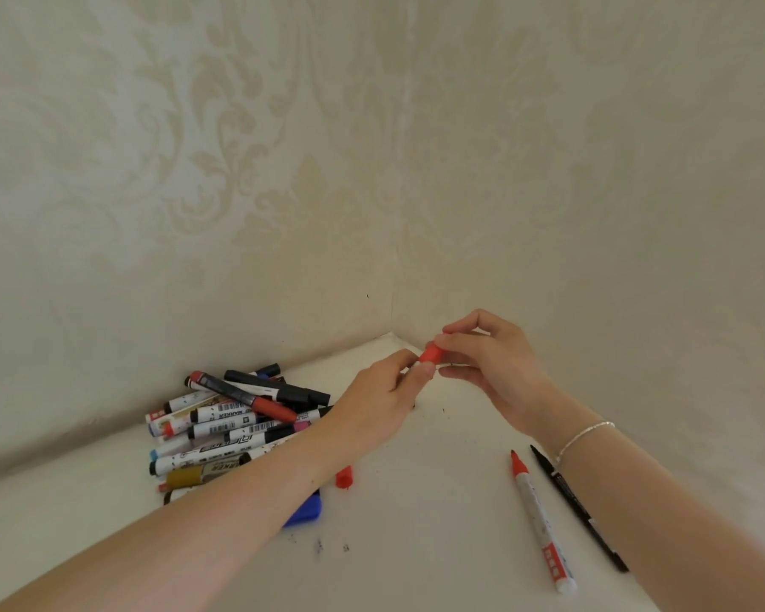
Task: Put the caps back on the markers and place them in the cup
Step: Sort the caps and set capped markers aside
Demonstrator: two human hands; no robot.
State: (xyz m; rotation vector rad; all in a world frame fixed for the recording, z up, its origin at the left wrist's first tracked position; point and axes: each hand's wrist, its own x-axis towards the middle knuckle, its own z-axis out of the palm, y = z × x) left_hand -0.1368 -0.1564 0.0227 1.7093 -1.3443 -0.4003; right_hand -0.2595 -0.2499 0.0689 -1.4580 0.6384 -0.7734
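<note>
Both grips pinch: right hand and left hand on smooth red cylindrical cap.

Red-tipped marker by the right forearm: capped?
No: the red-tipped marker lies on the white surface with its red tip bare, beside a black pen.
</note>
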